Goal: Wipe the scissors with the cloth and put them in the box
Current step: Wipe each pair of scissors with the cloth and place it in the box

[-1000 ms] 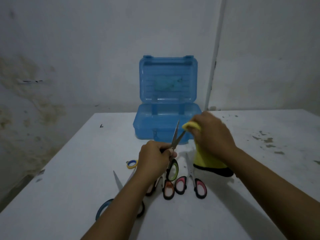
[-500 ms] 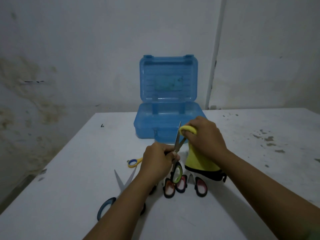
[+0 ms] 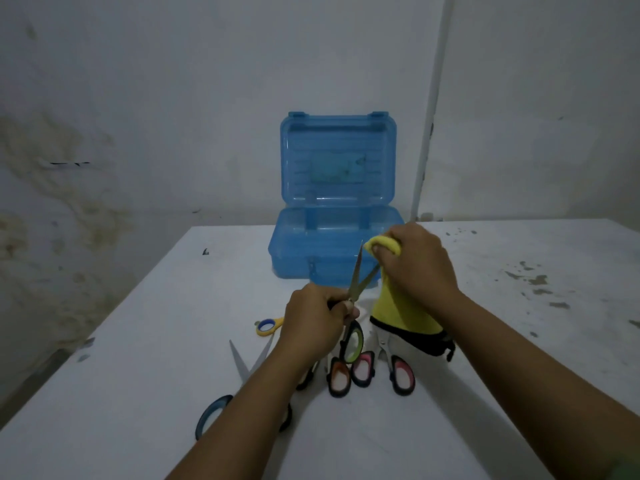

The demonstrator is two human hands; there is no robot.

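Head view: I see green-handled scissors (image 3: 354,308) held mid-frame, blades spread in a V, with a yellow cloth (image 3: 398,306) wrapped on the right blade.

My left hand (image 3: 313,320) grasps the scissors at the pivot, its green-and-black loop hanging below; my right hand (image 3: 417,263) clenches the cloth, whose black-edged hem drapes toward the table (image 3: 138,341). Behind, at centre frame, the blue translucent box (image 3: 332,251) stands open, lid upright. More scissors lie at lower centre: pink-handled (image 3: 398,374), orange-handled (image 3: 338,377), blue-handled (image 3: 221,400), yellow-handled (image 3: 268,326). The table is white and stained at the right; the wall (image 3: 138,98) is dim and blotched at the left.
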